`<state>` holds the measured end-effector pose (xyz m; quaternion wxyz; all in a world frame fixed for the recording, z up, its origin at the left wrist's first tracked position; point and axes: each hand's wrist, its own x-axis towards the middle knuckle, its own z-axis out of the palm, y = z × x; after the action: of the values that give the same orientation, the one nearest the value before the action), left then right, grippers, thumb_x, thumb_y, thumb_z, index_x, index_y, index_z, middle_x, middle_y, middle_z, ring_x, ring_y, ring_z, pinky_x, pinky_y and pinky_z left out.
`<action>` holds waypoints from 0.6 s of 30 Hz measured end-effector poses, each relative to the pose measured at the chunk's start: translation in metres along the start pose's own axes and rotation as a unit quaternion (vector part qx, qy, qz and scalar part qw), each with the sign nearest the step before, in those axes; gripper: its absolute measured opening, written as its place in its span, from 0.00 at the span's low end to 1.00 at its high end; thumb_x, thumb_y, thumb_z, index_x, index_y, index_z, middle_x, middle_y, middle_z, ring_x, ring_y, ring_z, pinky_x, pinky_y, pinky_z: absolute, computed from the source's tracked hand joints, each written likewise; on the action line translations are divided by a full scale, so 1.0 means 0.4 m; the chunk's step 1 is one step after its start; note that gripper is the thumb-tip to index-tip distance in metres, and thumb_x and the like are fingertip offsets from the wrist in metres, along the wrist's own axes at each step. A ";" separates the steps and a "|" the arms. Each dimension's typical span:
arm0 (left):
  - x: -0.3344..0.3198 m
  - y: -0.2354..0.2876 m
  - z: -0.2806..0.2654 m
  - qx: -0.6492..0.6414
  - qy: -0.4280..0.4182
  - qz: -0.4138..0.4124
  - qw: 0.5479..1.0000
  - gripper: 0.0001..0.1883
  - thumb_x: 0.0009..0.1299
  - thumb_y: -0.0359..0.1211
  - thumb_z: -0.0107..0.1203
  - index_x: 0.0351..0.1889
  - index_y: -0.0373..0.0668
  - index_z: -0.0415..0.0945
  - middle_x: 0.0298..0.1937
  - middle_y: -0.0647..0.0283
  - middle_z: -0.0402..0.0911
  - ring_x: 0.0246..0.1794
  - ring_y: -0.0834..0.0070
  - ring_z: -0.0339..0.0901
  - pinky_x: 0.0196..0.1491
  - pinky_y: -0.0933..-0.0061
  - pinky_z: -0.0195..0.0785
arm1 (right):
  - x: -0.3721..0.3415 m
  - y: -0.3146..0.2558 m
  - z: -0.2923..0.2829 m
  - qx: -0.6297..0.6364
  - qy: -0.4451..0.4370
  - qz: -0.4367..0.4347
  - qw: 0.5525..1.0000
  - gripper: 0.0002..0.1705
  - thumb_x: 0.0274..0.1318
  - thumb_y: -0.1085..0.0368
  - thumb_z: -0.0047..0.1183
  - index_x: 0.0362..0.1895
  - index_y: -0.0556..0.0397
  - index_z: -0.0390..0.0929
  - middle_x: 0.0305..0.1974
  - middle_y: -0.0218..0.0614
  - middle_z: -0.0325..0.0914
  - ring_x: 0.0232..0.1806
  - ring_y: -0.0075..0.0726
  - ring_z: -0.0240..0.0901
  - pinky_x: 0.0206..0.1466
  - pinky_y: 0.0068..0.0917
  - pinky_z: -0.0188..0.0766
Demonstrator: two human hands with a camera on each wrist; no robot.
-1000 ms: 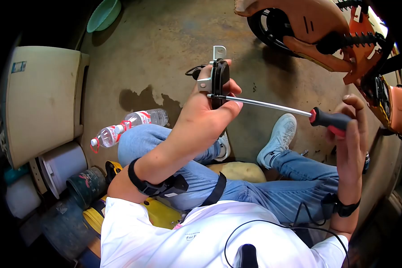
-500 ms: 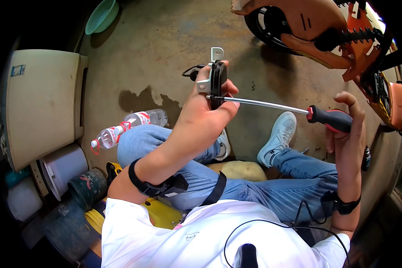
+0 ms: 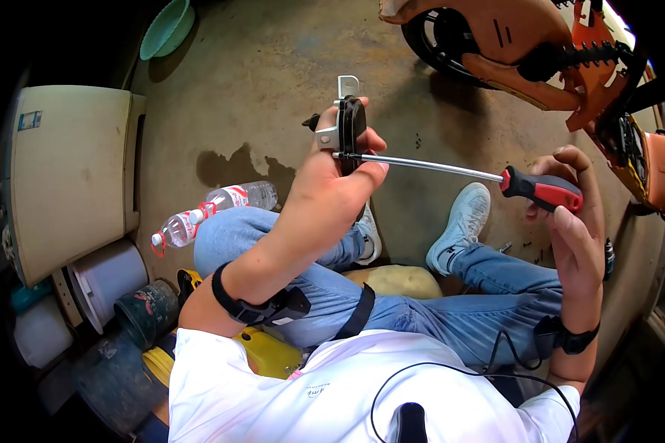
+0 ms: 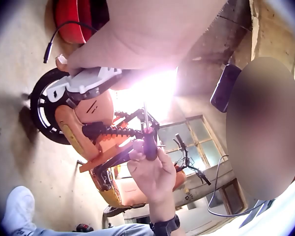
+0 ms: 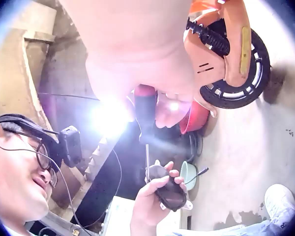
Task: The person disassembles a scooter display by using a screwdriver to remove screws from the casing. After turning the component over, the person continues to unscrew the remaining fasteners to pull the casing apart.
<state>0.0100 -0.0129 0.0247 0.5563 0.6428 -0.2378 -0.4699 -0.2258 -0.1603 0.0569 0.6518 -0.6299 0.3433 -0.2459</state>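
Observation:
In the head view my left hand [image 3: 340, 190] grips a black oval part [image 3: 354, 122] fitted with a silver metal bracket [image 3: 327, 139]. A short black cable [image 4: 50, 46] with a plug hangs from it in the left wrist view. My right hand [image 3: 580, 229] holds a screwdriver [image 3: 541, 189] by its black and red handle, thumb below and fingers behind. The steel shaft runs left, nearly level, and its tip meets a small screw [image 3: 349, 156] at the near end of the black part, close by the left thumb. In the right wrist view the left fingers wrap the black part.
An orange two-wheeled vehicle [image 3: 488, 44] stands at the upper right. Two plastic bottles [image 3: 225, 203] lie on the floor by the left knee. At left are a cream cabinet [image 3: 74, 170], a white bucket [image 3: 111, 277] and dark pots. A green basin [image 3: 168, 29] sits farther off.
The screwdriver handle has turned, showing its red side. My right thumb has come up against the handle. My left hand and the black part have shifted slightly left, with the screwdriver following.

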 end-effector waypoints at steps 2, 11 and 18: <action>-0.001 -0.001 0.001 -0.016 -0.001 0.003 1.000 0.31 0.67 0.22 0.53 0.69 0.45 0.57 0.45 0.68 0.71 0.40 0.85 0.68 0.45 0.80 0.65 | 0.002 0.006 -0.031 -0.014 -0.023 0.022 0.999 0.29 0.65 0.53 0.47 0.63 0.57 0.60 0.46 0.39 0.73 0.39 0.24 0.71 0.41 0.21 0.69; 0.000 -0.001 0.004 0.016 0.001 0.009 1.000 0.31 0.67 0.23 0.53 0.68 0.45 0.58 0.45 0.68 0.72 0.40 0.85 0.68 0.44 0.80 0.65 | 0.006 -0.007 -0.006 0.021 -0.013 0.029 0.999 0.36 0.55 0.50 0.55 0.61 0.58 0.61 0.46 0.41 0.72 0.42 0.28 0.72 0.44 0.23 0.70; -0.005 0.007 0.011 0.023 -0.004 0.001 1.000 0.30 0.68 0.23 0.53 0.68 0.44 0.58 0.45 0.68 0.72 0.41 0.85 0.69 0.45 0.80 0.65 | 0.004 -0.010 -0.047 0.003 -0.011 0.119 0.993 0.35 0.63 0.45 0.50 0.62 0.58 0.61 0.34 0.34 0.75 0.33 0.22 0.72 0.37 0.18 0.67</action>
<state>0.0059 -0.0141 0.0285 0.5407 0.6536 -0.2514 -0.4661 -0.2385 -0.1743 0.0612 0.6821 -0.5855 0.4079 -0.1600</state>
